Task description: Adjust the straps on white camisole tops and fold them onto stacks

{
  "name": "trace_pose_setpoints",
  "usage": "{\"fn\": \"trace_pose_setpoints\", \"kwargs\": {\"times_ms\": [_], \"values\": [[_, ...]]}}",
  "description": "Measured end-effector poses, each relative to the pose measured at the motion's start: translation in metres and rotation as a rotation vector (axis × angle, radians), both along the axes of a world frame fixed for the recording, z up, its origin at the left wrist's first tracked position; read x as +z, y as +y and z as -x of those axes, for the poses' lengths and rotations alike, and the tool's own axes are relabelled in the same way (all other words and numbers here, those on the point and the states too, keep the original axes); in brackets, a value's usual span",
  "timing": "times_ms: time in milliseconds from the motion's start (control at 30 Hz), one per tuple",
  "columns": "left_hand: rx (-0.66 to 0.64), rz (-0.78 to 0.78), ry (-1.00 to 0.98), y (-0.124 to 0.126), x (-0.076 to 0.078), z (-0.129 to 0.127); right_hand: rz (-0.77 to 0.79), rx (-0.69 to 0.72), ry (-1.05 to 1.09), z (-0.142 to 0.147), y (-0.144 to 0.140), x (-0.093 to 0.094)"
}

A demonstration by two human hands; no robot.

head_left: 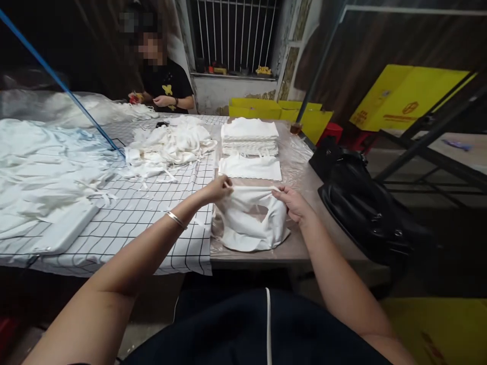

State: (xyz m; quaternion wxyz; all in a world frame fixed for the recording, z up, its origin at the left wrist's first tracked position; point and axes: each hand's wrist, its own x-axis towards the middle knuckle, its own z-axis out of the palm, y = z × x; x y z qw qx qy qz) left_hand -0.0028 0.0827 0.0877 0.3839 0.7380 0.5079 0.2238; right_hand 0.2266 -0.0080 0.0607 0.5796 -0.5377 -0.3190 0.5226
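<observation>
A small white garment (249,223) lies on the table's near edge, its top hem lifted and stretched between my hands. My left hand (219,188), with a silver bangle on the wrist, pinches the hem's left end. My right hand (292,201) pinches the right end. Just beyond lies one folded white piece (250,168), and behind it a neat stack of folded white pieces (250,136). A loose heap of unfolded white garments (171,144) sits to the left on the black-grid cloth (144,213).
Another person in a black shirt (166,86) works at the table's far end. White fabric (41,167) covers the left side. A black bag (365,208) sits at the table's right edge. Yellow boxes (407,96) stand behind. A blue rod (57,78) slants across the left.
</observation>
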Motion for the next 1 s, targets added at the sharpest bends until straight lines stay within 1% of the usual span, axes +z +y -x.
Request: {"fn": "trace_pose_setpoints", "kwargs": {"times_ms": [33,67,133,200,267,300,333,367,400,433,500,533,567,633,667,700,733,767,833,900,933,967,1000], "values": [[-0.004,-0.024,0.101,-0.002,-0.01,-0.004,0.055,-0.013,-0.018,-0.005,-0.001,-0.01],[-0.017,-0.065,0.158,-0.007,-0.018,-0.009,0.093,-0.021,-0.034,-0.009,-0.001,-0.018],[-0.072,-0.166,0.163,-0.021,-0.028,-0.016,0.109,-0.049,-0.072,-0.017,0.0,-0.027],[-0.216,-0.201,0.11,-0.039,-0.037,-0.023,0.097,-0.119,-0.191,-0.025,0.003,-0.029],[-0.377,-0.234,0.079,-0.054,-0.045,-0.028,0.091,-0.261,-0.471,-0.031,0.003,-0.028],[-0.427,-0.264,0.083,-0.058,-0.05,-0.029,0.08,-0.338,-0.66,-0.033,0.001,-0.027],[-0.443,-0.298,0.097,-0.06,-0.054,-0.03,0.058,-0.394,-0.852,-0.034,-0.003,-0.028],[-0.419,-0.339,0.121,-0.058,-0.057,-0.03,0.032,-0.412,-1.019,-0.033,-0.009,-0.029],[-0.361,-0.385,0.157,-0.054,-0.06,-0.03,0.008,-0.387,-1.143,-0.031,-0.016,-0.031],[-0.28,-0.432,0.203,-0.049,-0.062,-0.03,-0.007,-0.331,-1.219,-0.027,-0.023,-0.034],[-0.125,-0.498,0.314,-0.034,-0.063,-0.033,0.032,-0.23,-1.277,-0.02,-0.037,-0.042],[-0.095,-0.5,0.365,-0.026,-0.063,-0.036,0.086,-0.217,-1.294,-0.017,-0.042,-0.047],[-0.109,-0.474,0.404,-0.019,-0.063,-0.04,0.154,-0.225,-1.315,-0.016,-0.046,-0.051],[-0.229,-0.394,0.437,-0.008,-0.061,-0.051,0.286,-0.239,-1.351,-0.018,-0.046,-0.058],[-0.286,-0.377,0.429,-0.004,-0.06,-0.057,0.329,-0.226,-1.351,-0.021,-0.045,-0.06],[-0.308,-0.379,0.398,0.001,-0.06,-0.062,0.344,-0.203,-1.324,-0.024,-0.043,-0.062],[-0.278,-0.382,0.335,0.005,-0.059,-0.066,0.33,-0.183,-1.252,-0.028,-0.04,-0.063],[-0.211,-0.373,0.247,0.01,-0.058,-0.068,0.292,-0.177,-1.128,-0.031,-0.039,-0.063],[-0.044,-0.311,0.062,0.02,-0.056,-0.066,0.168,-0.192,-0.758,-0.037,-0.037,-0.063],[0.071,-0.232,-0.038,0.03,-0.055,-0.056,0.05,-0.202,-0.403,-0.04,-0.037,-0.063],[0.101,-0.212,-0.052,0.033,-0.055,-0.05,0.015,-0.207,-0.305,-0.041,-0.038,-0.063],[0.119,-0.201,-0.053,0.035,-0.055,-0.044,-0.004,-0.227,-0.284,-0.041,-0.038,-0.064],[0.133,-0.185,-0.058,0.036,-0.054,-0.039,-0.016,-0.276,-0.334,-0.039,-0.037,-0.064]]}}
